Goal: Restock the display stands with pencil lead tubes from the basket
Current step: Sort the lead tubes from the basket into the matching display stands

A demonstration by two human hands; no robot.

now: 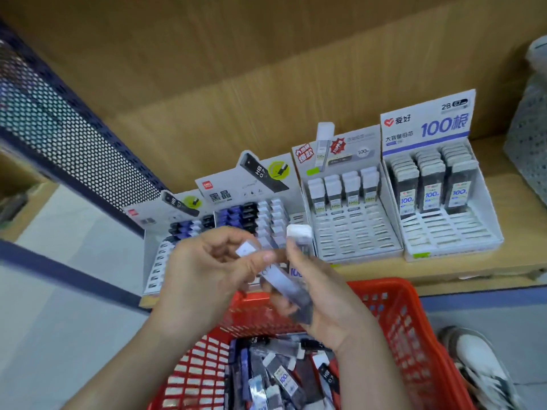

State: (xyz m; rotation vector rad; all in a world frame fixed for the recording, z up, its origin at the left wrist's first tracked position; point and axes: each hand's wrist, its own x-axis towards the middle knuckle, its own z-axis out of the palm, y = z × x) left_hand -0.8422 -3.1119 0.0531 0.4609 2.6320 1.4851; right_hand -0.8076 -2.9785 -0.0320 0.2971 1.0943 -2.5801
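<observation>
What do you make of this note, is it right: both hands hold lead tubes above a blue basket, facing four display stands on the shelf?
Not quite: the basket is red, not blue, as the head view shows. The rest stands: the left hand and right hand hold lead tubes above it, facing four display stands on the shelf.

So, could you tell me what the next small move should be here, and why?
Probably lift the white-capped tube from the right hand toward the rightmost stand: its front slots sit empty, and the blue 100 on the tube seems to match. The left hand pinches a second tube.
</observation>
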